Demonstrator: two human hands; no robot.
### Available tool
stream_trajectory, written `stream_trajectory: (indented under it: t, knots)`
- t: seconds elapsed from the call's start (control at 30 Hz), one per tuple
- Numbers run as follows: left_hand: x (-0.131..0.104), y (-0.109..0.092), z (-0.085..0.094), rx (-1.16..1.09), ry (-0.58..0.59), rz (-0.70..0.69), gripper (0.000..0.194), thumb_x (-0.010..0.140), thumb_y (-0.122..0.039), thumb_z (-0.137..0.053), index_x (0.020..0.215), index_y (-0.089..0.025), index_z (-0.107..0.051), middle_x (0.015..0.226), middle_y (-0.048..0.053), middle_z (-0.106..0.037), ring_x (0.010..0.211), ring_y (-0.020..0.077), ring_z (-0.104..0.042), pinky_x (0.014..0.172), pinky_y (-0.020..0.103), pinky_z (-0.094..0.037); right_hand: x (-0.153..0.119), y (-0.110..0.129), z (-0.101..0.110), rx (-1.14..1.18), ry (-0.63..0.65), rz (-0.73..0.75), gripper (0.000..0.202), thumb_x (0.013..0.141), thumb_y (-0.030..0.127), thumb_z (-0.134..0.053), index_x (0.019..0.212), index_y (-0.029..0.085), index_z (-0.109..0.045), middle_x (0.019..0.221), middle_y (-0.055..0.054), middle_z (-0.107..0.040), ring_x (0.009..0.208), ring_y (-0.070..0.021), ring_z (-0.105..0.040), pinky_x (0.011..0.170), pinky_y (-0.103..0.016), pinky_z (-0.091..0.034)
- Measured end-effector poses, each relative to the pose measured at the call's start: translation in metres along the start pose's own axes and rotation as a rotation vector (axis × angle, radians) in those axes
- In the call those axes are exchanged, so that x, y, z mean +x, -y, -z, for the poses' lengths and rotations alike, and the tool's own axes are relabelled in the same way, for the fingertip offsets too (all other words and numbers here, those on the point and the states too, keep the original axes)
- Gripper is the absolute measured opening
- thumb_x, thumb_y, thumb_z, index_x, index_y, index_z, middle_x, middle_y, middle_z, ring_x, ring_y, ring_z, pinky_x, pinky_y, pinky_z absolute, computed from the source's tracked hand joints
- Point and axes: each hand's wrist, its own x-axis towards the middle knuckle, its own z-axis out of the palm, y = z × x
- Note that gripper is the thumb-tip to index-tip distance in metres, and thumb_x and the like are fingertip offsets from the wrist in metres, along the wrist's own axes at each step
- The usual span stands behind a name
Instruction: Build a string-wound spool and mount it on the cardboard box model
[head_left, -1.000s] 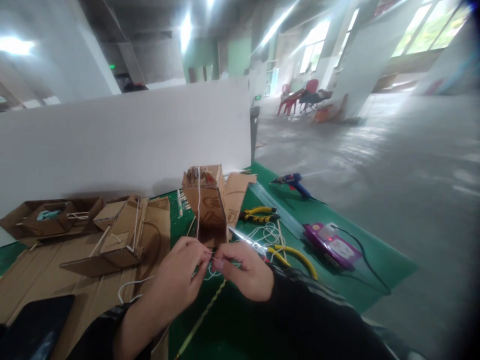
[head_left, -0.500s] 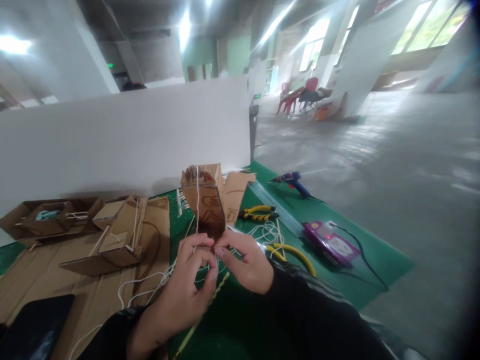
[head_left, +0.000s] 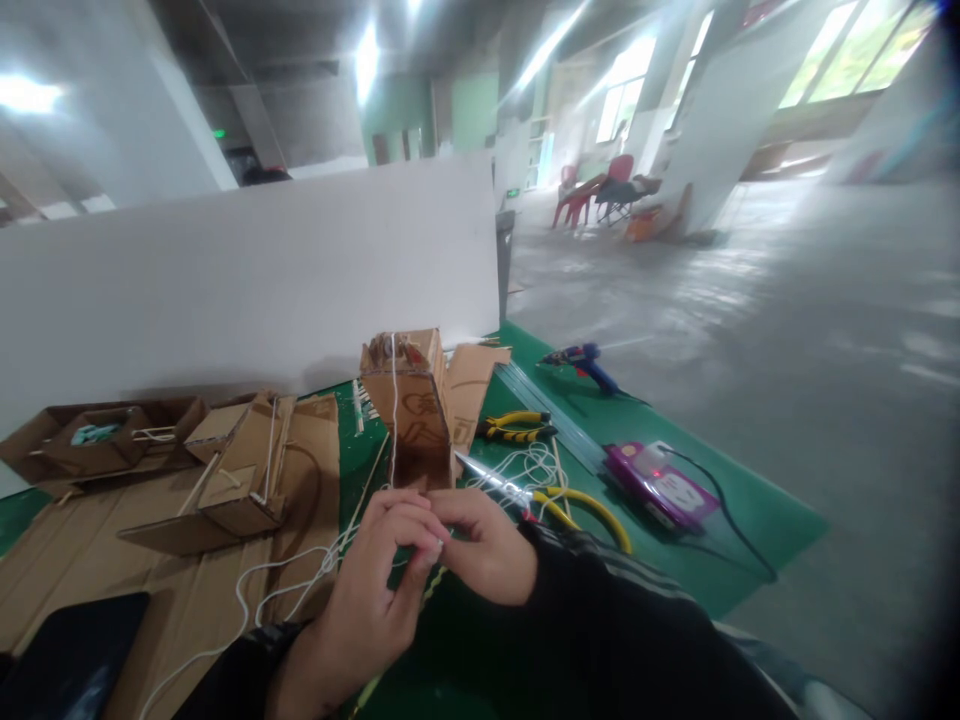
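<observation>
In the head view, a white string runs down the front of an upright brown cardboard piece to my hands. My left hand is closed, its thumb and fingertips pinching a small white end of the string. Against it, my right hand is closed too, fingers curled inward; the string between the two hands is mostly hidden. Below them a yellowish twisted stick lies partly covered by my left hand. Just right of my right hand are yellow-handled scissors with shiny blades.
Yellow-black pliers, a blue glue gun and a purple power strip lie on the green tabletop. Cardboard structures, loose string and a black flat object are at left. A white panel stands behind.
Both hands have lowered slightly towards me and drawn closer together, fingers more overlapped. The scissor blades and the lower part of the cardboard piece show more.
</observation>
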Motion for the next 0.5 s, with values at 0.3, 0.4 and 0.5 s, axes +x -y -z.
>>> stream_trajectory:
  t: [0.3,0.4,0.5]
  knots:
    - [0.002,0.005,0.008,-0.041,-0.076,0.091,0.019,0.09,-0.005,-0.057,0.09,-0.024,-0.055,0.094,0.001,-0.063,0.106,0.0185,-0.055,0.091,0.036,-0.047,-0.001,0.001,0.003,0.05,0.058,-0.073,0.034,0.09,0.04,-0.064,0.068,0.013,-0.062,0.067,0.001,-0.051,0.063,-0.0115,-0.049,0.059,-0.024,-0.039]
    - [0.002,0.011,0.013,-0.044,-0.129,0.096,0.02,0.089,-0.005,-0.06,0.088,-0.024,-0.055,0.093,0.001,-0.066,0.105,0.019,-0.057,0.09,0.036,-0.048,-0.002,0.0,0.004,0.033,0.046,-0.095,0.032,0.09,0.038,-0.065,0.07,0.013,-0.066,0.068,0.0,-0.056,0.064,-0.0121,-0.053,0.061,-0.025,-0.041]
    - [0.004,0.015,0.017,-0.035,-0.171,0.082,0.021,0.088,-0.004,-0.061,0.087,-0.024,-0.054,0.092,0.001,-0.068,0.104,0.0194,-0.058,0.09,0.037,-0.049,-0.002,0.0,0.006,0.048,0.028,-0.06,0.031,0.091,0.036,-0.063,0.072,0.013,-0.068,0.068,-0.002,-0.06,0.064,-0.0127,-0.056,0.062,-0.026,-0.043]
